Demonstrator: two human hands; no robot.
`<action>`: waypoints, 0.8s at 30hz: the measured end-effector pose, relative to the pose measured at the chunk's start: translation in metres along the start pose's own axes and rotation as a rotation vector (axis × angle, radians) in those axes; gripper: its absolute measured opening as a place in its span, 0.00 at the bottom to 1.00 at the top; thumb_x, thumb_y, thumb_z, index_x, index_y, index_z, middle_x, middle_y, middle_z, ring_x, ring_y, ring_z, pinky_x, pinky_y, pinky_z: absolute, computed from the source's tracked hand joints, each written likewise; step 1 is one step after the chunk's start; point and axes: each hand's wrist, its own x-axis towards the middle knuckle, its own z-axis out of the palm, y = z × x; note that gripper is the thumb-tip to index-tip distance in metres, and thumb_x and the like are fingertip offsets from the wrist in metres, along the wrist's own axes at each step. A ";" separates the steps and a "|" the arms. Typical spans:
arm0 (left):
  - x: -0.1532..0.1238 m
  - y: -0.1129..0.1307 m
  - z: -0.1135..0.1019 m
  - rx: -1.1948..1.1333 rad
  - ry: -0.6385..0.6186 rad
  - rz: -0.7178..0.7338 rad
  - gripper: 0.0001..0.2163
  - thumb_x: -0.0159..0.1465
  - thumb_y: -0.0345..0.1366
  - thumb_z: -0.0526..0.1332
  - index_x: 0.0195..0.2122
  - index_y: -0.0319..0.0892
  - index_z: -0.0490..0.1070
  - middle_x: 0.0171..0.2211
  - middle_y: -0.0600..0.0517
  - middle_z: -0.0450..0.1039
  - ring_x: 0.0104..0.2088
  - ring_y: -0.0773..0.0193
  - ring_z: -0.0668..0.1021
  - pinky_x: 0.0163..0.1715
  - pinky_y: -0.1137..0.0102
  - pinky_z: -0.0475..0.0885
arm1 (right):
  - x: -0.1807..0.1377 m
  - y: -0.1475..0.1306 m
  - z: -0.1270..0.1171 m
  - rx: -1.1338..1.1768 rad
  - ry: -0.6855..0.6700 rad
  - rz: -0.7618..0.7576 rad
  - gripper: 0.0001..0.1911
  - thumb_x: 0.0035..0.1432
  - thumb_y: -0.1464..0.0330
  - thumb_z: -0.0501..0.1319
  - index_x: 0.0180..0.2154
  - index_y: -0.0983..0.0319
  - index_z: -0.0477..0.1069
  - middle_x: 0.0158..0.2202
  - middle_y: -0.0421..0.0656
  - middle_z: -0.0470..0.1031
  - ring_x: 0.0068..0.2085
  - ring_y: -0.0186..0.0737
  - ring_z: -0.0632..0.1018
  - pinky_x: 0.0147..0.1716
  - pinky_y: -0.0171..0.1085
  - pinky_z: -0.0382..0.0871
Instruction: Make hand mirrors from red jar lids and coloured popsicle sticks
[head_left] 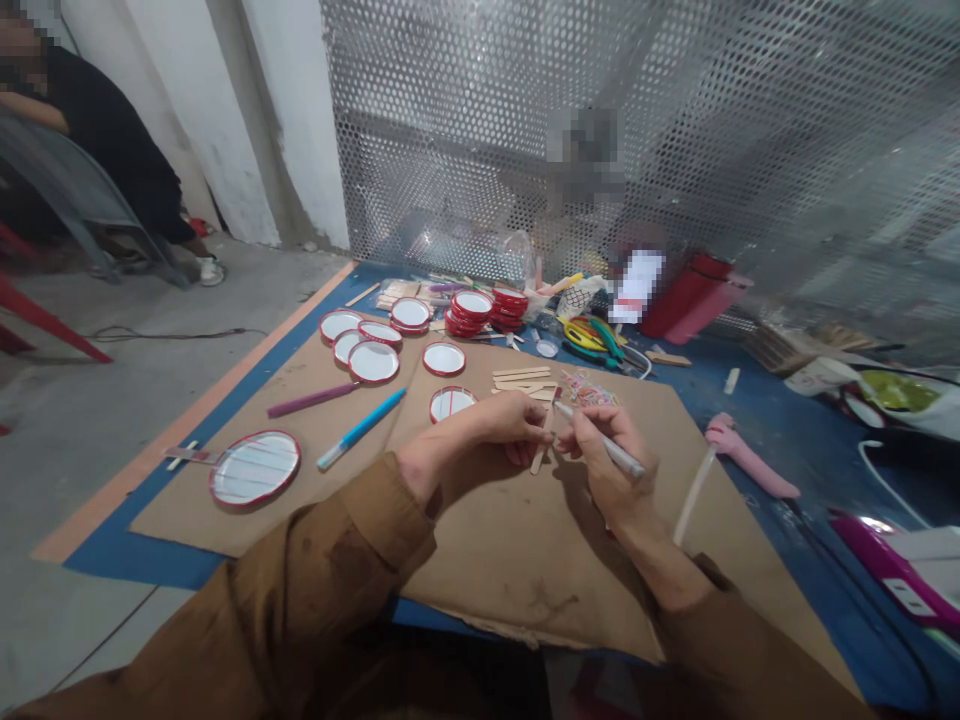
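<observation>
My left hand [504,425] is closed in a pinch on a wooden craft stick [541,457] that stands tilted over the brown cardboard sheet [480,540]. My right hand [609,462] grips a white pen [600,440], its tip pointing left at the top of the stick. Both hands meet near the middle of the cardboard. More wooden sticks [521,378] lie flat just beyond them, next to a small heap of coloured rubber bands [589,390].
Several red-rimmed round lids [375,362] and a larger one [255,468] lie to the left, with a blue pen [361,430] and purple stick [311,400]. Pink glue gun [746,460], scissors [592,338] and a red container [686,295] lie right. Another person [90,140] sits far left.
</observation>
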 end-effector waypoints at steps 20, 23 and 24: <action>0.002 -0.001 0.000 -0.031 -0.003 -0.012 0.12 0.65 0.35 0.60 0.25 0.39 0.63 0.16 0.55 0.69 0.17 0.68 0.73 0.24 0.72 0.70 | 0.002 0.000 -0.001 -0.029 -0.008 -0.043 0.11 0.60 0.59 0.60 0.35 0.60 0.69 0.23 0.38 0.74 0.24 0.36 0.75 0.25 0.35 0.68; 0.001 0.000 0.000 -0.009 0.001 -0.008 0.11 0.66 0.34 0.58 0.26 0.39 0.64 0.16 0.56 0.69 0.18 0.68 0.74 0.24 0.72 0.70 | 0.002 -0.001 -0.002 -0.025 -0.013 -0.044 0.11 0.61 0.59 0.60 0.34 0.60 0.69 0.22 0.37 0.74 0.23 0.35 0.75 0.25 0.34 0.68; 0.000 0.000 0.000 -0.007 0.005 -0.007 0.11 0.66 0.34 0.58 0.26 0.39 0.63 0.16 0.56 0.68 0.18 0.68 0.74 0.24 0.72 0.70 | 0.002 -0.001 -0.002 -0.019 -0.014 -0.043 0.11 0.61 0.59 0.61 0.34 0.60 0.69 0.22 0.37 0.74 0.23 0.35 0.74 0.25 0.34 0.68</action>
